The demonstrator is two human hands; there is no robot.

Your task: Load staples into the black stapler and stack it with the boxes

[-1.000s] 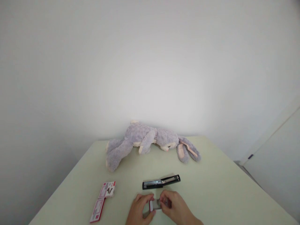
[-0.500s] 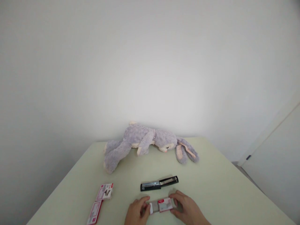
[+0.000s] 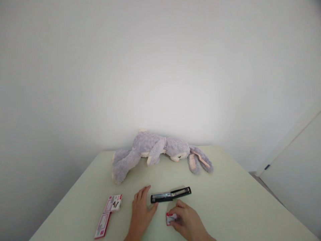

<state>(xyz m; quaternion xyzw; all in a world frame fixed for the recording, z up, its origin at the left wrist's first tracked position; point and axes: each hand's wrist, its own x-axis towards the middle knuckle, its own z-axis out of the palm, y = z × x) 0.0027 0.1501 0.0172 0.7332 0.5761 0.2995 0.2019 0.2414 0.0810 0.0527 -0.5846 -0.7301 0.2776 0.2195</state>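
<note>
A small red-and-white staple box (image 3: 171,218) is pinched in the fingers of my right hand (image 3: 185,219), low over the near part of the table. Just beyond it lies a black stapler (image 3: 162,197), folded wide open with its metal staple channel facing up. My left hand (image 3: 141,209) is at the stapler's left end, fingers apart and thumb near its edge. I cannot tell whether the thumb touches it. Part of the staple box is hidden behind my right fingers.
A grey plush rabbit (image 3: 147,145) lies on its side along the back of the pale table (image 3: 225,194), by the wall. To the left, an open red-and-white carton (image 3: 102,225) has a stapler picture on one end. A door (image 3: 296,174) stands at the right.
My left hand has let go of the staple box and moved up toward the stapler, opening its fingers. The right hand has shifted left, with the box now mostly covered by its fingers.
</note>
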